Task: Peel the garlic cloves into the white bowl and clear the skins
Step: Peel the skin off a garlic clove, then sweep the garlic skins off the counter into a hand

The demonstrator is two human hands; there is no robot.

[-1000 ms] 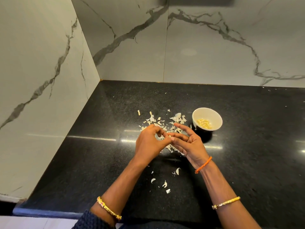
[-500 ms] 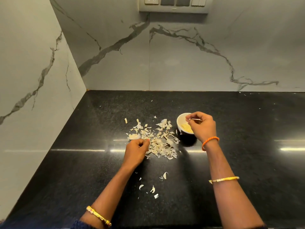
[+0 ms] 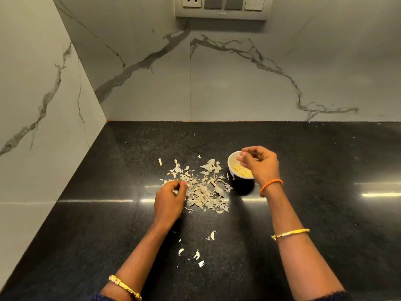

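A small white bowl stands on the black countertop and holds several peeled garlic cloves. My right hand hovers over the bowl with loosely curled fingers, and I see nothing between them. Left of the bowl lies a pile of pale garlic skins. My left hand rests at the pile's left edge, its curled fingers pinching a bit of skin. No unpeeled clove is visible.
A few loose skin pieces lie nearer to me between my forearms. Marble walls close off the left side and the back. A switch panel sits high on the back wall.
My hands parted from in front of me: the right moved to the bowl and its pinch has loosened there. The left dropped to the skin pile. The camera tilted up.
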